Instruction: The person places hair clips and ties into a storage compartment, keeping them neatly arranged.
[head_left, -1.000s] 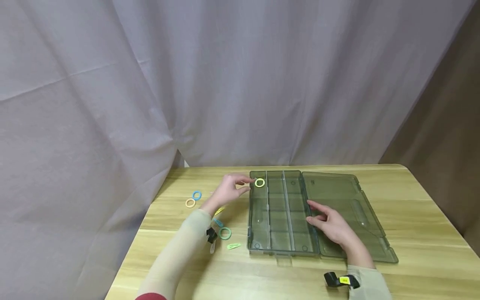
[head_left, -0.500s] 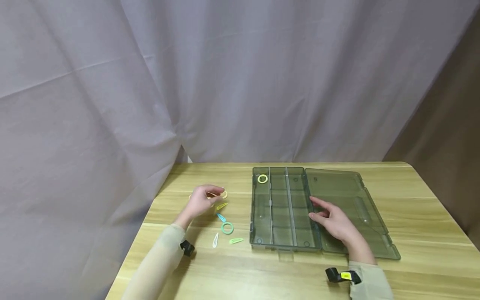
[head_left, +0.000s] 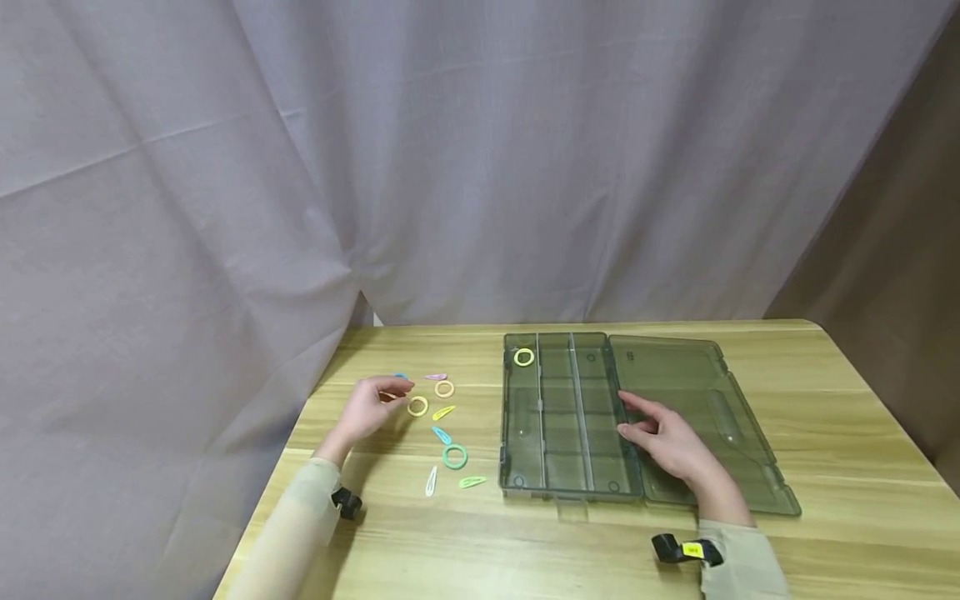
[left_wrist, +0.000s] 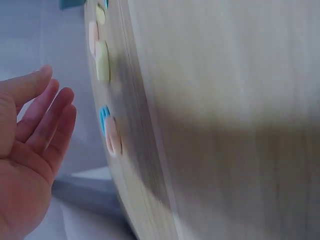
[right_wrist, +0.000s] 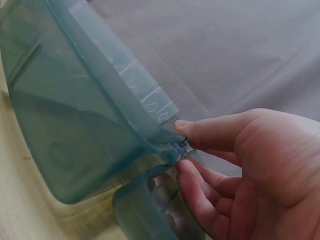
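Observation:
My left hand (head_left: 367, 408), fingers apart and holding nothing, hovers over the left of the table. Beneath its fingertips, a blue hair tie (head_left: 401, 377) and a beige one are partly hidden. Just right of them lie a yellow hair tie (head_left: 417, 407) and a peach hair tie (head_left: 445, 389). With thumb and fingers, my right hand (head_left: 671, 442) pinches the hinge edge of a clear grey-green storage box (head_left: 521, 458), seen close in the right wrist view. The box lies unfolded, and another yellow hair tie (head_left: 524, 357) sits in its far left compartment.
Hair clips lie left of the box: pink (head_left: 437, 377), yellow (head_left: 444, 412), blue (head_left: 441, 435), white (head_left: 431, 481) and green (head_left: 472, 482). A green hair tie (head_left: 454, 456) touches the blue clip. The lid (head_left: 750, 483) lies flat at right. A grey curtain (head_left: 480, 167) hangs behind.
My left hand has moved from the box's far left corner leftward to the loose hair ties, uncovering the peach and yellow ones. The right hand stays at the hinge edge.

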